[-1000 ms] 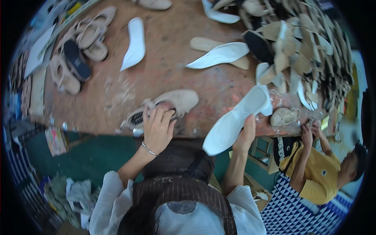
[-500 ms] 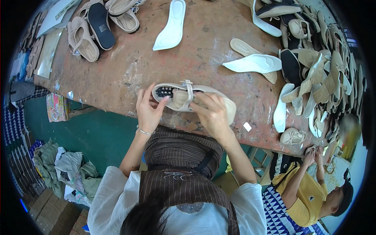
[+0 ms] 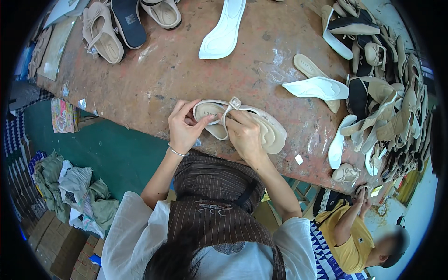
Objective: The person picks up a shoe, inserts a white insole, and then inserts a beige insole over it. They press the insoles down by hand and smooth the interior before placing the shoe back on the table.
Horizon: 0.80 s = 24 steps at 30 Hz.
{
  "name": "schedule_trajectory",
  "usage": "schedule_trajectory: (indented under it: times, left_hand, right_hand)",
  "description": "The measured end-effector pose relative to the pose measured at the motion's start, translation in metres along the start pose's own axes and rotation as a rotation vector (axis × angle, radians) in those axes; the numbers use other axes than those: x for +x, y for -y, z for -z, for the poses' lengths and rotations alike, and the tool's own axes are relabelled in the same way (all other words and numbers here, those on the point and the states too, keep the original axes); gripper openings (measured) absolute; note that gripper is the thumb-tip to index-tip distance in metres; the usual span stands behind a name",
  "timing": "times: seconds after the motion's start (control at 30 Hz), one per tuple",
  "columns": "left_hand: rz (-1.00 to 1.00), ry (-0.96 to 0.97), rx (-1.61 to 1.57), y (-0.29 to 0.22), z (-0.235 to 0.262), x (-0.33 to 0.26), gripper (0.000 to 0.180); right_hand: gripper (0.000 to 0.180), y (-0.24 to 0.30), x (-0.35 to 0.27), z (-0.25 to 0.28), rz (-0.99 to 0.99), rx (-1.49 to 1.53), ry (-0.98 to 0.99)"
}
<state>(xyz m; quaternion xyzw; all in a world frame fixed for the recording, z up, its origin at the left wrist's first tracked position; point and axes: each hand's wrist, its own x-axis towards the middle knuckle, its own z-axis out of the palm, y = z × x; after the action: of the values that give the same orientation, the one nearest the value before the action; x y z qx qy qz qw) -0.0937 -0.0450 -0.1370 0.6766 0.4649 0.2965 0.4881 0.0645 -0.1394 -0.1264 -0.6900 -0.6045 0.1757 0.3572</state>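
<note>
A beige strapped shoe (image 3: 273, 133) lies at the table's front edge, heel to the left and toe to the right. My left hand (image 3: 183, 128) grips the heel end, with the thumb inside on a beige insole (image 3: 205, 111) that now covers the heel seat. My right hand (image 3: 244, 135) is closed at the middle of the shoe, its fingertips reaching into the opening by the buckled strap (image 3: 233, 103). Those fingertips are partly hidden, and the front of the insole is out of sight under the upper.
White shoe-shaped insoles (image 3: 223, 32) lie on the worn table (image 3: 163, 65). Finished shoes (image 3: 105, 37) stand at the far left. A heap of beige shoes and parts (image 3: 373, 102) fills the right side. A co-worker in a yellow shirt (image 3: 347, 242) handles something at the lower right.
The insole has gone down into the heel, covering the dotted dark seat seen before. My right hand has shifted toward the strap. The whole view has turned slightly.
</note>
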Motion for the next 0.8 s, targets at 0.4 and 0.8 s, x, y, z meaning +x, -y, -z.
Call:
schedule_trajectory:
  times: [0.4,0.8]
  left_hand:
    - [0.154,-0.057,-0.059,0.011,-0.007,0.018,0.013]
    - [0.063,-0.044,0.074,0.003,-0.007,0.019,0.005]
  right_hand:
    - [0.039,-0.007,-0.005,0.003,0.32,-0.285,0.126]
    - [0.036,0.015,-0.009,0.025,0.088,-0.416,0.238]
